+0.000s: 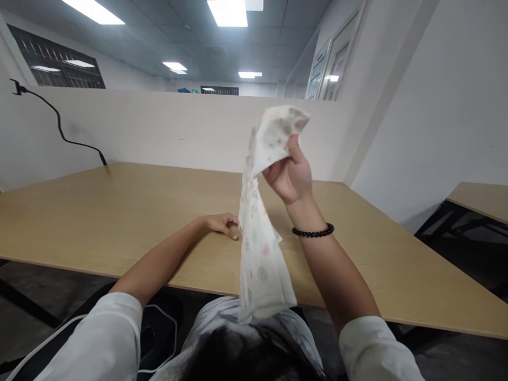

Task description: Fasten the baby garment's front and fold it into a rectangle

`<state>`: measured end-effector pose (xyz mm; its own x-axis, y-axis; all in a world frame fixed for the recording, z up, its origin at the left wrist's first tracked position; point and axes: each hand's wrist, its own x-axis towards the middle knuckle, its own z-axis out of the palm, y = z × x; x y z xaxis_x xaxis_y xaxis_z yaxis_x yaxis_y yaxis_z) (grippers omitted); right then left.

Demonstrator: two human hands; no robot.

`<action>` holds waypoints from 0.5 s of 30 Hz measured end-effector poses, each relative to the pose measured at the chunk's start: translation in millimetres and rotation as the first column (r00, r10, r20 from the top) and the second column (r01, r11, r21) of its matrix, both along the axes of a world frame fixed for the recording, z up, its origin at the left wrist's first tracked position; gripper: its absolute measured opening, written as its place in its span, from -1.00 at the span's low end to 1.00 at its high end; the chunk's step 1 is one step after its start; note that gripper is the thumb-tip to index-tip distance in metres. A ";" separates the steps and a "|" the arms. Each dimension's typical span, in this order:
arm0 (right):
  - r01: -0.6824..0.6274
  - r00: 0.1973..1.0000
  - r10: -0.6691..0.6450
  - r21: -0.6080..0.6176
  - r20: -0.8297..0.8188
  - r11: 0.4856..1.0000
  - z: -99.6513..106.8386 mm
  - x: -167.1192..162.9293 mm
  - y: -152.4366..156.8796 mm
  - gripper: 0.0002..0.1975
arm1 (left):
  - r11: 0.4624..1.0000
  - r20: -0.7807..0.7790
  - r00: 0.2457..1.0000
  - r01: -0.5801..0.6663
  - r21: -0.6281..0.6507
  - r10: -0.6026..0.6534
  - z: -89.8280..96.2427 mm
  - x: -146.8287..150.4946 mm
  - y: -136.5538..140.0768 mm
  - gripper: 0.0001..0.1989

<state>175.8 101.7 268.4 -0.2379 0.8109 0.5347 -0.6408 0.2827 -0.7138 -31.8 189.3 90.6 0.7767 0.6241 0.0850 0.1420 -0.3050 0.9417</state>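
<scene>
A thin white cloth [256, 254] printed with small pink, green and grey marks hangs in a long, loose strip in front of me. My right hand [291, 172], with a dark beaded bracelet at its wrist, is raised above the table and closed on the cloth's upper part, thumb in front. The top end folds over above the fingers, while the lower end drops past the table's near edge towards my lap. Low over the tabletop, my left hand [222, 225] is beside the cloth's left edge, thumb and fingers apart. The cloth partly hides its fingertips.
The wooden table [159, 201] reaches back to a white partition [178, 132]. A black gooseneck holder [59, 119] rises at the back left. Another table [482, 198] stands to the right. Below the near edge, a pale cable [174, 333] runs at the left.
</scene>
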 end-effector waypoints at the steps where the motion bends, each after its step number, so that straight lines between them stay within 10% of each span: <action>1: 0.061 0.998 -0.061 0.033 0.006 0.998 6.8 8.2 0.2 -0.66 | 1.000 -0.016 1.000 0.016 -0.012 -0.016 0.1 -0.2 0.1 -0.60; 7: 0.336 0.940 -0.320 0.157 -0.123 0.929 18.1 65.6 7.9 -0.65 | 0.973 0.180 0.980 -0.049 -0.227 0.091 11.2 -15.1 10.2 -0.58; 11: 0.216 0.838 -0.172 0.027 -0.519 0.976 4.9 101.6 6.4 -0.64 | 0.939 0.441 0.840 -0.212 -0.269 0.316 37.2 -40.6 8.8 -0.45; 13: -0.124 0.625 0.107 0.036 -0.774 0.992 -4.5 114.2 2.9 -0.61 | 0.927 0.556 0.744 -0.260 -0.271 0.371 50.7 -50.3 1.2 -0.41; 15: -0.464 0.249 0.344 0.200 -0.906 0.863 -13.6 121.2 -1.9 -0.56 | 0.920 0.621 0.679 -0.289 -0.267 0.393 60.9 -55.7 -7.9 -0.41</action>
<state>297.1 99.8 254.9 0.0196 0.8160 0.5777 -0.8974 -0.2403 0.3699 -87.5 181.4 151.4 0.2893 0.8793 0.3783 -0.4517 -0.2230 0.8638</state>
